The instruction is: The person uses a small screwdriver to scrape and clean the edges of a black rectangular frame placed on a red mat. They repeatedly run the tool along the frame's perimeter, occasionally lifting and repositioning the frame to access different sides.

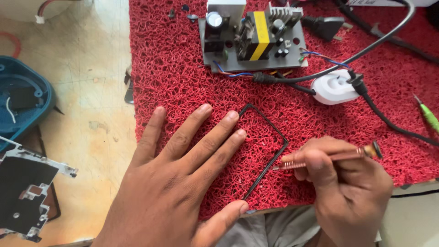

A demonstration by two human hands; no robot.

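Two black cables [388, 36] cross the red looped mat [173, 77] beyond your hands, past a grey circuit board with a yellow-striped transformer [254, 39] and a white round plug [334, 89]. Your left hand [178, 183] lies flat, fingers spread, touching the thin black bent wire frame [270, 160]. Your right hand [347, 187] is closed around a copper-wound soldering tool [329, 158], its tip at the frame.

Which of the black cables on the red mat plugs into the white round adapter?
The thick black cable running off right: its angled plug sits in the white adapter. The other black cable runs to the circuit board.
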